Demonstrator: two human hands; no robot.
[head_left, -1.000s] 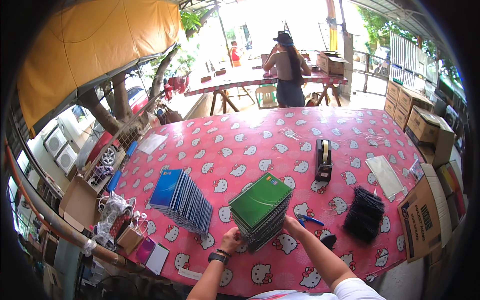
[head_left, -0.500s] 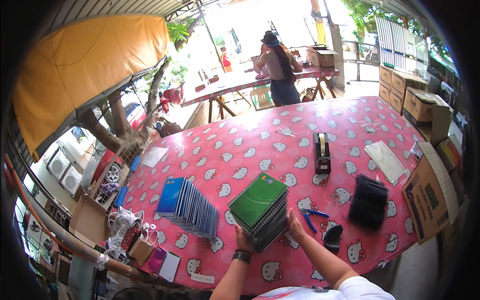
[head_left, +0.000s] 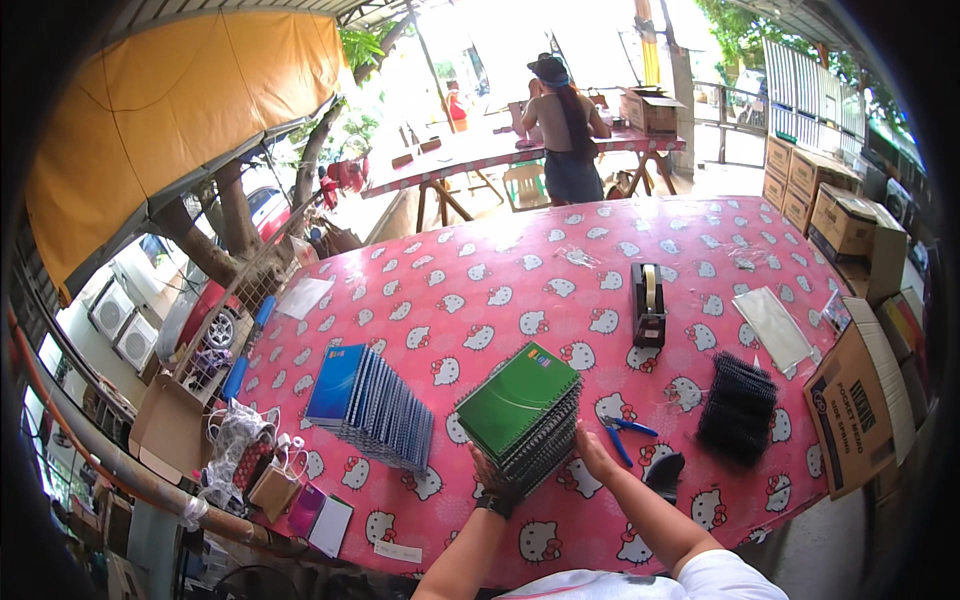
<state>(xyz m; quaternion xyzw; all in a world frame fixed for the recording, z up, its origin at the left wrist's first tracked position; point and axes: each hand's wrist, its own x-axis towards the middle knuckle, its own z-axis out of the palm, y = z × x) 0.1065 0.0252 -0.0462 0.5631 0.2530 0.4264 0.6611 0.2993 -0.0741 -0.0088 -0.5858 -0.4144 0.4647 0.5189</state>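
A stack of spiral-bound notebooks with green covers stands on the table in front of me. My left hand, with a dark band on its wrist, is pressed to the stack's near left side. Against the right side lies my right hand, so the stack is gripped between both palms. Some of the left fingers are hidden by the notebooks. Just to the left is a second stack of spiral notebooks with blue covers. Blue-handled pliers rest right of my right hand, near a small black object.
On the pink patterned table are a tape dispenser, a bundle of black binding coils and clear plastic sleeves. An open carton stands at the right edge. Another person works at a farther table.
Both hands stay on the green notebook stack, which sits in nearly the same place. The view has shifted slightly, and the far person's posture differs a little.
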